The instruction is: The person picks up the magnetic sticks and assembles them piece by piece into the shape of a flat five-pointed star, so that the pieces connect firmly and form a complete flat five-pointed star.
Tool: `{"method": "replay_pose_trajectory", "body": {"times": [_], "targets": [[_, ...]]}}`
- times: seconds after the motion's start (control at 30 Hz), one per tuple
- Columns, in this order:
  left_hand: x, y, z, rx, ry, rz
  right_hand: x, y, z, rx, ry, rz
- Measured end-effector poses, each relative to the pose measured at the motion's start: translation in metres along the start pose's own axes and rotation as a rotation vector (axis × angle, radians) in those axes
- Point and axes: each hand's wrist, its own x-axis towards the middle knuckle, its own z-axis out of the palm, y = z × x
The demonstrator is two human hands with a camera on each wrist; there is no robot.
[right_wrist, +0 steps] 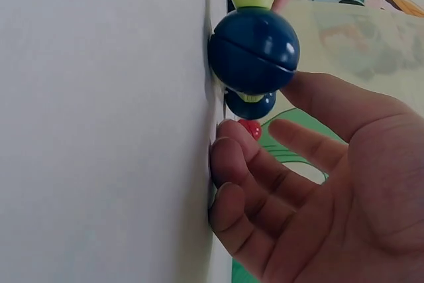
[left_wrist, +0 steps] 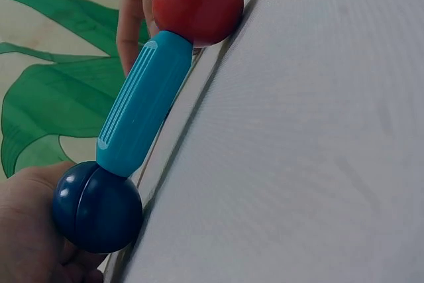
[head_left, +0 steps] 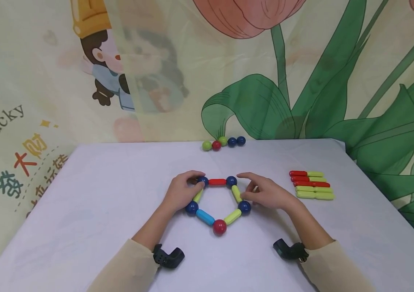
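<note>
Framing a five-sided ring (head_left: 205, 217), laid flat at the middle of the white table (head_left: 93, 227).
Pinching the far-left blue ball (head_left: 204, 181) with the left hand (head_left: 183, 190), likely to steady the ring; with the right hand (head_left: 270, 192) relaxed, loosely bent, apparently gripping nothing, close beside the right-side yellow-green rod (head_left: 236, 194) and far-right blue ball (head_left: 231, 181); with separate rods (head_left: 312, 184) lined up at right and loose balls (head_left: 223, 141) along the far edge, probably to leave working room.

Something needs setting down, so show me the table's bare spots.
Widest: the table left of the left forearm, out to the edge. Also between the back row of balls and the loose rods, and inside the ring. Crowded: the ring, with left fingers on its rear left ball and right fingers along its right side.
</note>
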Motion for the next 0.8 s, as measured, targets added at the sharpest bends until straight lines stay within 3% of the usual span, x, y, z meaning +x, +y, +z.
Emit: {"method": "replay_pose_trajectory", "body": {"times": [0.37, 0.8], "targets": [[0.001, -0.001, 0.000, -0.012, 0.010, 0.009, -0.028, 0.020, -0.038, -0.018, 0.133, 0.024], [-0.001, -0.002, -0.001, -0.012, 0.010, -0.002, -0.055, 0.034, -0.076, -0.004, 0.218, 0.001]]}}
